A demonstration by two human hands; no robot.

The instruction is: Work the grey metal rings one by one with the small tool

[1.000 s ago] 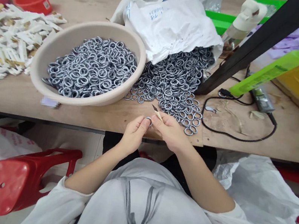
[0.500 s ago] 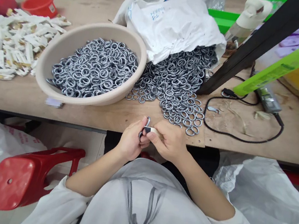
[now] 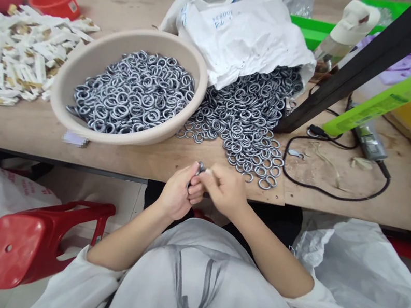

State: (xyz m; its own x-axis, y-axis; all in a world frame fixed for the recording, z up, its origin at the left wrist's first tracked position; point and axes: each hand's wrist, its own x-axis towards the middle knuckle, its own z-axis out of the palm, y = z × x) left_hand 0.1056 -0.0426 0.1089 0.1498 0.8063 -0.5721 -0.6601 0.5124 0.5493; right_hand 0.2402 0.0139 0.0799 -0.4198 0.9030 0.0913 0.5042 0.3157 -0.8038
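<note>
At the table's front edge my two hands meet. My left hand [image 3: 179, 191] is closed, and a grey ring [image 3: 201, 165] shows between its thumb and fingers. My right hand [image 3: 226, 191] is closed beside it, its fingertips against the left hand. A small pale piece [image 3: 208, 172] barely shows at the right fingers; most of it is hidden. Beyond my hands lies a loose pile of grey rings [image 3: 252, 125], spilling from a white sack [image 3: 245, 34]. To the left stands a beige basin [image 3: 61, 98] heaped with similar rings.
White strips [image 3: 20, 60] are heaped at the left by a red tub [image 3: 55, 0]. On the right are a dark slanted post [image 3: 331, 85], a green bar [image 3: 387, 103], a black cable [image 3: 324, 195] and a bottle [image 3: 338, 42]. A red stool [image 3: 12, 248] stands at lower left.
The right fingers have turned and closed in on the left hand. The pale piece's black end, plain before, is now hidden. The view has shifted slightly.
</note>
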